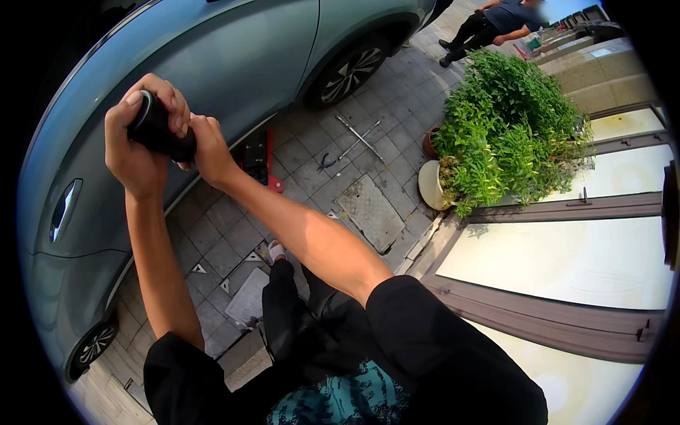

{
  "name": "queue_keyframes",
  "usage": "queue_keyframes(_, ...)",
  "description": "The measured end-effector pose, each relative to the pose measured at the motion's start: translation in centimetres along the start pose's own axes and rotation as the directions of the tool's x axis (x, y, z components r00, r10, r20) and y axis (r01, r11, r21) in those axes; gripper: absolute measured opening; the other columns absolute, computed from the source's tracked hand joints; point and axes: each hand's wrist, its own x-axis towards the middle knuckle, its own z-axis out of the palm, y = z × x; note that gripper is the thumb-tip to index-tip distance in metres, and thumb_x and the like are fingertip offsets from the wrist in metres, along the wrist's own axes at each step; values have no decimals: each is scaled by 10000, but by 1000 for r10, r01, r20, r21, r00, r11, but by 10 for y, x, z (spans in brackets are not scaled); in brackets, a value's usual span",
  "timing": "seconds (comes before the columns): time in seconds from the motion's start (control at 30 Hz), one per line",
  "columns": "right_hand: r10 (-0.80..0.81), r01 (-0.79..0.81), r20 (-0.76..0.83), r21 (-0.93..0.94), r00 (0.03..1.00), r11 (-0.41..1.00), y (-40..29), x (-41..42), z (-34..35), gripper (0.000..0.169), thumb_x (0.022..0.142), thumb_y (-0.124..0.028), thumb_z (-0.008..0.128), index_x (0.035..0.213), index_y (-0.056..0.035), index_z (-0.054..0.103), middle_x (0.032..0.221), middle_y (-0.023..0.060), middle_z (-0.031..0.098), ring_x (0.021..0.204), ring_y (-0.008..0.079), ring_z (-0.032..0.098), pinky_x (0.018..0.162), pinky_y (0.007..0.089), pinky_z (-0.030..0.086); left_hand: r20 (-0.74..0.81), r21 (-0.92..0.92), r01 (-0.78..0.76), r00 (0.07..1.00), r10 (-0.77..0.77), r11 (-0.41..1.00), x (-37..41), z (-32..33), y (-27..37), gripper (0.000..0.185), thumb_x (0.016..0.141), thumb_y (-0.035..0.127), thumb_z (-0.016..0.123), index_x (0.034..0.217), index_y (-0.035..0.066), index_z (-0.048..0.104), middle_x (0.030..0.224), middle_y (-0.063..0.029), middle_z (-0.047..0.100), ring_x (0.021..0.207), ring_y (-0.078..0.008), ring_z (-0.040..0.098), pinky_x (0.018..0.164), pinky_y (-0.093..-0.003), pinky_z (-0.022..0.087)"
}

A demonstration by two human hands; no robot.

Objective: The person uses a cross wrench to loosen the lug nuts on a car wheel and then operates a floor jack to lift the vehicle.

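In front of the side of a blue-grey car (255, 58), I hold up a black cylindrical object (154, 125) with both hands. My left hand (141, 159) wraps round its body, thumb and fingers on opposite sides near the rimmed upper end. At the lower end, my right hand (212, 151) has its fingers curled against the object, and they are partly hidden. Whether it is a can or a tool body, I cannot tell. The car's door handle (66, 210) lies to the left of my left forearm.
Beside the car sits a red and black floor jack or case (257, 159). A cross-shaped lug wrench (361, 139) and pliers (325, 161) lie on the paving. Potted plants (504, 133) and framed panels (558, 260) stand at right. Another person (499, 21) is near the car's far end.
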Motion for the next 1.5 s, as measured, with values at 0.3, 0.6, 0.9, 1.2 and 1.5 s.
queue_keyframes(0.3, 18, -1, 105, -158, 994, 987, -51, -169, 45, 360, 988, -218, 396, 729, -42, 573, 649, 123, 564, 632, 326, 537, 696, 421, 424, -178, 121, -173, 965, 193, 977, -183, 62, 34, 382, 916, 409, 490, 764, 63, 546, 618, -55, 550, 545, -163, 504, 640, -310, 415)
queue_keyframes(0.6, -1, 1, 3, -85, 1000, 996, -6, -30, -2, 380, 1002, -214, 442, 706, -16, 576, 586, 154, 566, 526, 330, 540, 567, 411, 443, 19, 16, -3, 1000, 2, 1000, -24, 16, 4, 357, 934, 354, 413, 777, 43, 493, 660, -65, 500, 608, -151, 452, 618, -308, 385)
queue_keyframes(0.9, -31, 38, 63, -111, 998, 993, -36, -137, 34, 359, 987, -203, 411, 730, -9, 570, 651, 146, 575, 612, 348, 530, 674, 435, 419, -245, 69, -135, 958, 148, 988, -148, 60, 27, 396, 902, 415, 503, 758, 52, 568, 598, -73, 545, 556, -166, 530, 620, -305, 436)
queue_keyframes(1.2, 221, -220, 2, 108, 975, 970, -10, -12, 28, 443, 1024, -236, 403, 705, 13, 583, 548, 145, 561, 492, 316, 555, 534, 416, 469, -49, 33, 26, 999, -24, 999, -19, -15, 16, 394, 925, 364, 398, 785, 15, 518, 656, -92, 494, 622, -181, 474, 624, -319, 407)
queue_keyframes(1.5, -71, 71, -12, 0, 997, 997, -16, -77, 10, 443, 1020, -234, 395, 664, -4, 525, 611, 147, 576, 504, 256, 553, 514, 379, 418, -140, 34, -29, 990, 33, 999, -83, 38, 7, 366, 938, 359, 422, 833, 24, 526, 699, -91, 513, 666, -192, 480, 697, -324, 401)
